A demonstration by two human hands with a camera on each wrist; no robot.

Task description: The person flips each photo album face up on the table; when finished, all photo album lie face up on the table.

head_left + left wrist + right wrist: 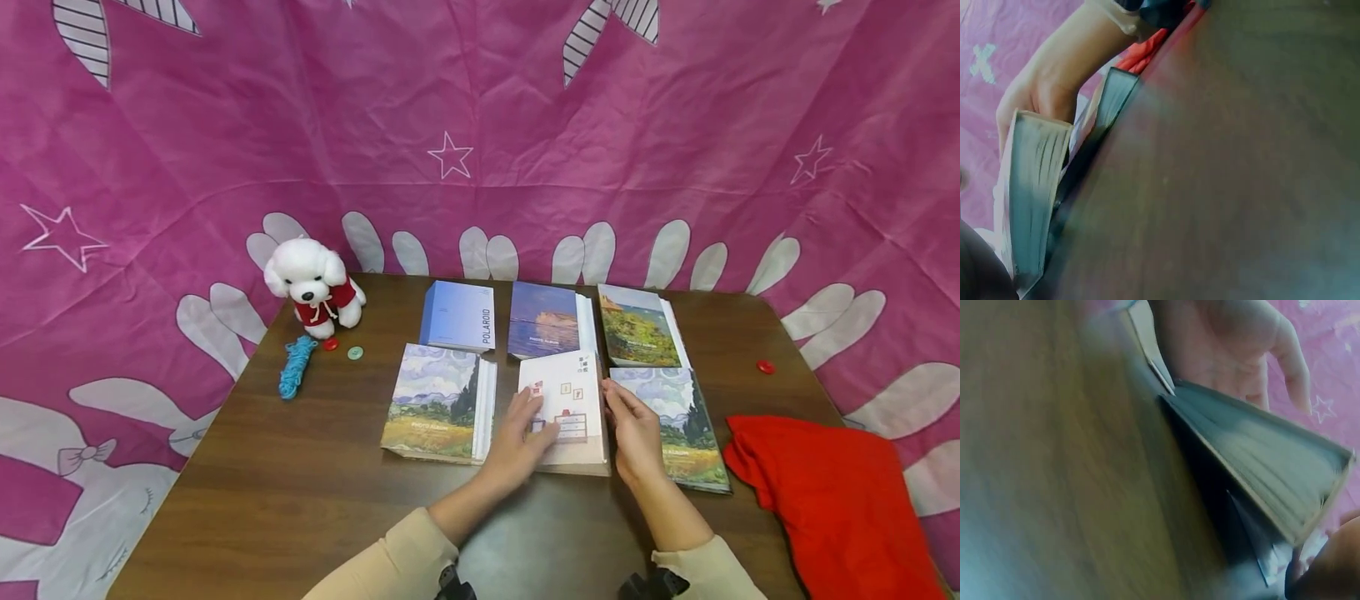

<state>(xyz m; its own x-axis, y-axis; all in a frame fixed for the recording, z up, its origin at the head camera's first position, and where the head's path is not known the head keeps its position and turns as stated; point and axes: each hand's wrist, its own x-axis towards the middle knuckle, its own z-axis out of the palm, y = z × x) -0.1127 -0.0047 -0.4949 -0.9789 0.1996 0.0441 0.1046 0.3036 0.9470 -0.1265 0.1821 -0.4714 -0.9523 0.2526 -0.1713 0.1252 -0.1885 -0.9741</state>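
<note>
Currently, head view: six books lie in two rows on the brown table (pixel 300 492); five sit flat, and the white book (pixel 567 408) in the front middle is in hand.
Left hand: the left hand (pixel 521 437) lies on the white book's left edge, fingers bent over the cover.
Right hand: the right hand (pixel 636 433) holds its right edge, fingers mostly straight along the side.
Progress: by my judgement the white book is being squared into its gap in the front row; the rest look placed.
Writing: the blue book (pixel 459 316) reads "POLAROID" on its spine; the small print on the other covers is too small to read.
Left wrist view: the white book's page edge (pixel 1035 194) is raised off the table, the right hand (pixel 1047 81) behind it.
Right wrist view: the same page edge (pixel 1260 469) is tilted up, the left hand (pixel 1235 344) behind; blurred, no writing shows.
Others: a toy dog (pixel 315 286), blue yarn (pixel 295 367), a red cloth (pixel 832 492).
</note>
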